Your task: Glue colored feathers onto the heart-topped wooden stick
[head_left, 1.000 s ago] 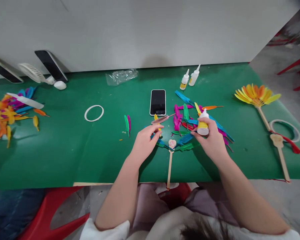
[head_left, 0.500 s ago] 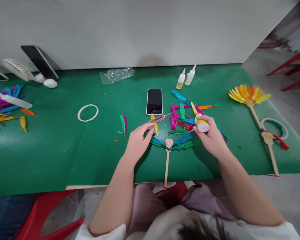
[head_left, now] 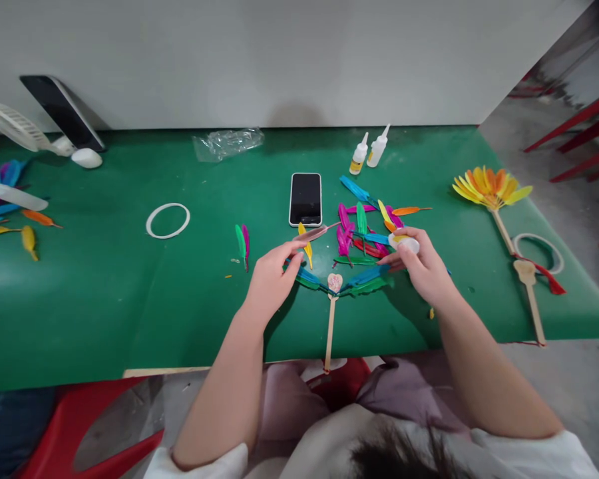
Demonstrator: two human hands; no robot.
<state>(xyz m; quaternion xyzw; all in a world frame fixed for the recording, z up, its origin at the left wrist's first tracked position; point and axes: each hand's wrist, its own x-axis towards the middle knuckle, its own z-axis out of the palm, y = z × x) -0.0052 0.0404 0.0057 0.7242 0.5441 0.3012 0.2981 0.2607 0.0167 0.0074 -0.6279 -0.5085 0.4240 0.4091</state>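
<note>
My left hand (head_left: 274,276) pinches a pale pinkish feather (head_left: 313,234), its quill pointing right. In my right hand (head_left: 424,263) is a small white glue bottle (head_left: 405,242) with a yellow label, tipped on its side; its nozzle is hard to make out. Below the fingertips, a wooden fan handle (head_left: 331,332) lies with its stick towards me. Blue and green feathers (head_left: 367,283) spread left and right from its rounded, glue-marked head (head_left: 335,284). Fingers of my right hand reach to the tip of the right-hand blue feather; whether they touch it I cannot tell.
Loose coloured feathers (head_left: 347,233) lie beyond the fan, with a phone (head_left: 305,199) beside them. Two glue bottles (head_left: 359,154) stand behind. A yellow-orange feather fan (head_left: 494,189), another wooden handle (head_left: 528,283) and a tape roll (head_left: 559,256) lie right; a white ring (head_left: 168,221) lies left.
The glue bottle has tipped flatter in my right hand, whose fingers now extend towards the blue feather. My left hand keeps its pinch on the pinkish feather. The view has shifted slightly.
</note>
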